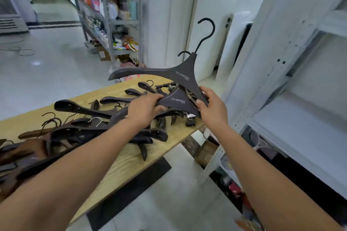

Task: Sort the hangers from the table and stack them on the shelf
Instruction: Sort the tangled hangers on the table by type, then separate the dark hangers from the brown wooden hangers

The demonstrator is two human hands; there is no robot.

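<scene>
Two dark grey hangers sit mid-frame, held above the far end of the surface. The top hanger [180, 74] is fanned upward with its hook toward upper centre. The second hanger [175, 101] lies under it, flatter. The right hand [213, 108] is curled round the top hanger's near arm tip and seems to pinch the second against it. The left hand [145, 108] grips the second hanger's left arm. The pile [84, 129] of dark and brown hangers lies tangled on the wooden surface [122, 161], from centre to lower left. Clip hangers [189, 118] lie just below the held pair. The white shelf [300, 118] is at frame right. A goods rack [112, 15] stands upper left.

Risks: the pair is misaligned and pinched at one end only, so the top hanger could swivel or slip out on the way to the shelf. The hanger arms or hooks may catch the clip hangers or the pile underneath, dragging some off the surface's edge.
</scene>
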